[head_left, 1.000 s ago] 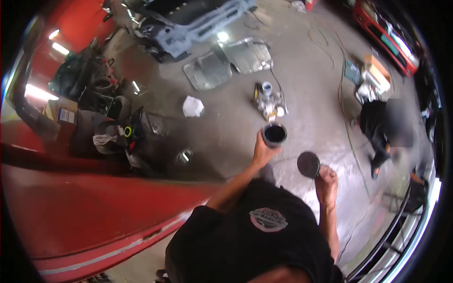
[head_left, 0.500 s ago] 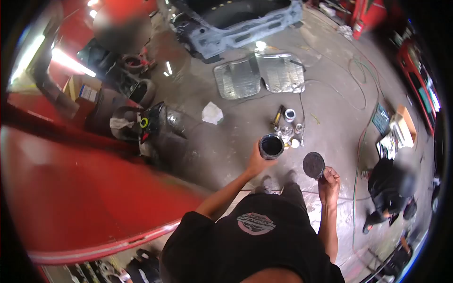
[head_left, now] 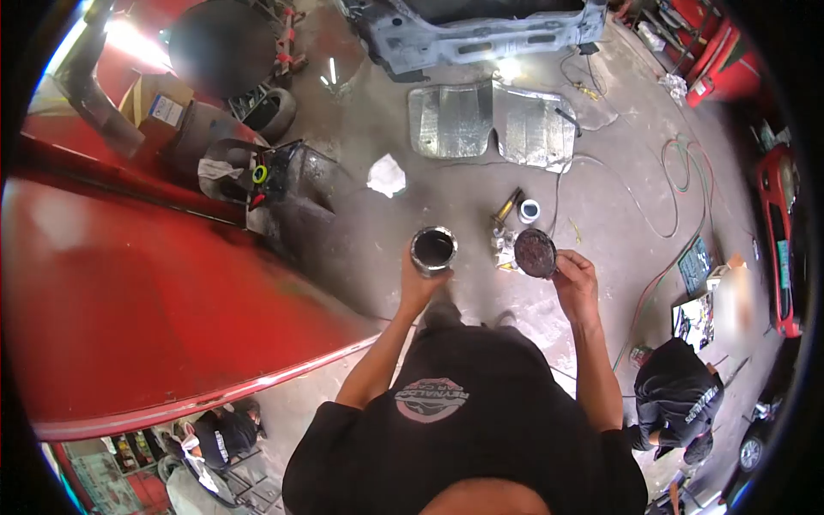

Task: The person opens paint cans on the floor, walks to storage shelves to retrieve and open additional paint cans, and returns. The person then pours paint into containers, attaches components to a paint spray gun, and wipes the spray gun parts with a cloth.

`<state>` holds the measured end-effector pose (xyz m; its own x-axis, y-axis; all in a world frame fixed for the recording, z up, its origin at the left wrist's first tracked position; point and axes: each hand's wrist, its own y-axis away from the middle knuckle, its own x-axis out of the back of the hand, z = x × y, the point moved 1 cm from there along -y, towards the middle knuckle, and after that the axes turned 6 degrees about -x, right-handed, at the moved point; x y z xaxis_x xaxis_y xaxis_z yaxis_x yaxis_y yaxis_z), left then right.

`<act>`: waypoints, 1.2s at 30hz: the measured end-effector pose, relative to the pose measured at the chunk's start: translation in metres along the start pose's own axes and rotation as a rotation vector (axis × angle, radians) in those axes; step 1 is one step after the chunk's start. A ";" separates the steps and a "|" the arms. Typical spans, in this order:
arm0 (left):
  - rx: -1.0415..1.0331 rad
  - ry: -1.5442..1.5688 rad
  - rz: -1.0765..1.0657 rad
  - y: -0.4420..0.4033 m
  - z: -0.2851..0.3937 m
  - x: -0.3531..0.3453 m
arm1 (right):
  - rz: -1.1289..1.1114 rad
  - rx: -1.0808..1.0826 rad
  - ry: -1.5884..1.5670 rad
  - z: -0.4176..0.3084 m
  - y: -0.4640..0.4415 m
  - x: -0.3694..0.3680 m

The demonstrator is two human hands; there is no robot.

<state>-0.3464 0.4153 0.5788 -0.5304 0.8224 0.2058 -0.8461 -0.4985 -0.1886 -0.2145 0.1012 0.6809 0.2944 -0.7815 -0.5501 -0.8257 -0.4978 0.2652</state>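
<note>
My left hand [head_left: 421,286] is wrapped round an open can [head_left: 433,251] with dark contents and a shiny rim, held in front of my torso. To its right, my right hand [head_left: 574,276] pinches the edge of a round dark lid [head_left: 536,253], whose stained face is turned up. The lid and the can are apart. Beyond the lid on the floor stand a small round container [head_left: 530,211] and a yellow-and-black tool [head_left: 508,206]; crumpled items beside them are partly hidden by the lid.
A red car panel [head_left: 172,318] fills the left side. A silver sunshade [head_left: 451,122], white cloth [head_left: 386,175], hoses [head_left: 642,225] and a grey car frame [head_left: 481,43] lie ahead. One co-worker [head_left: 678,390] bends at right; another person [head_left: 227,436] is at lower left.
The view has swung to the right. My left hand and the can have moved left in view, while my right hand has raised the lid, its face now more visible. Both grips hold.
</note>
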 end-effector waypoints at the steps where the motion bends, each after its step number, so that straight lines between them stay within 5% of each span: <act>1: 0.043 0.016 0.018 -0.004 0.000 0.002 | 0.006 -0.021 -0.006 0.004 -0.002 -0.003; 19: -0.201 -0.005 -0.300 -0.195 -0.027 0.145 | 0.179 0.003 0.019 0.068 -0.122 -0.173; 23: -0.126 0.196 -0.286 -0.210 -0.058 0.150 | 0.242 -0.061 0.064 0.079 -0.128 -0.183; 33: 0.037 -0.021 -0.339 -0.210 -0.059 0.159 | 0.297 -0.126 -0.059 0.119 -0.160 -0.173; 36: -0.071 -0.153 -0.355 -0.209 -0.068 0.159 | 0.238 -0.147 -0.037 0.121 -0.168 -0.162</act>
<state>-0.2504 0.6691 0.5860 -0.2115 0.8871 0.4103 -0.9755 -0.1654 -0.1451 -0.1813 0.3571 0.6295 0.0801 -0.8700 -0.4865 -0.7903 -0.3529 0.5009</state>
